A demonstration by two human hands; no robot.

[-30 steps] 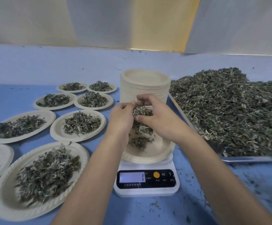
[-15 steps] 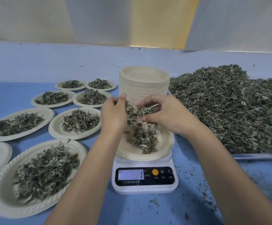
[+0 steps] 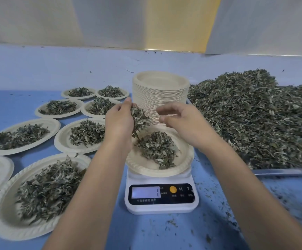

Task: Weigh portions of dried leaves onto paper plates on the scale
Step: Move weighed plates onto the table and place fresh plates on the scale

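A white digital scale [image 3: 161, 197] stands at the centre with a paper plate [image 3: 184, 159] on it. A small heap of dried leaves [image 3: 157, 147] lies on that plate. My left hand [image 3: 118, 122] hovers over the plate's left side and holds a clump of leaves [image 3: 139, 120] against its palm. My right hand [image 3: 184, 121] hangs above the plate's right side with loosely curled fingers and nothing in it. A big pile of dried leaves [image 3: 258, 116] fills a metal tray [image 3: 283, 171] on the right.
A tall stack of empty paper plates [image 3: 160, 98] stands just behind the scale. Several filled plates [image 3: 43, 193] lie on the blue table to the left. Leaf crumbs are scattered on the table at the right of the scale.
My hands have drawn apart. Most of the leaves they held together now lie on the plate, and only my left hand still holds a clump.
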